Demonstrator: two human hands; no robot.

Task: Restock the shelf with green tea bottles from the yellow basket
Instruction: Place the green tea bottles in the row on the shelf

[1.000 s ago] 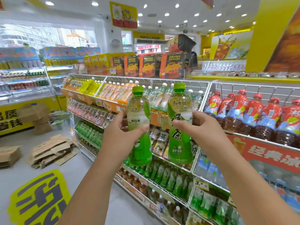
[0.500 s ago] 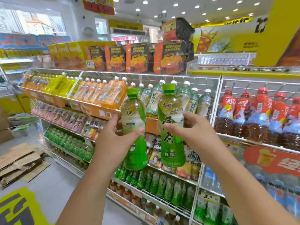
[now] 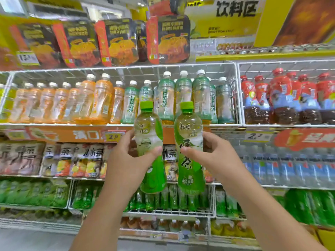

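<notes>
Both bottles now sit frame-centre, nearer the shelf (image 3: 163, 125); your left hand (image 3: 126, 160) grips one green tea bottle (image 3: 150, 142), right hand (image 3: 213, 156) the other bottle (image 3: 189, 142): full, heavy, slick, so hold mid-body.

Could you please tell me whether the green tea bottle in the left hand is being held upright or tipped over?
Upright, leaning slightly. The left hand grips the left green tea bottle with its green cap on top.
</notes>
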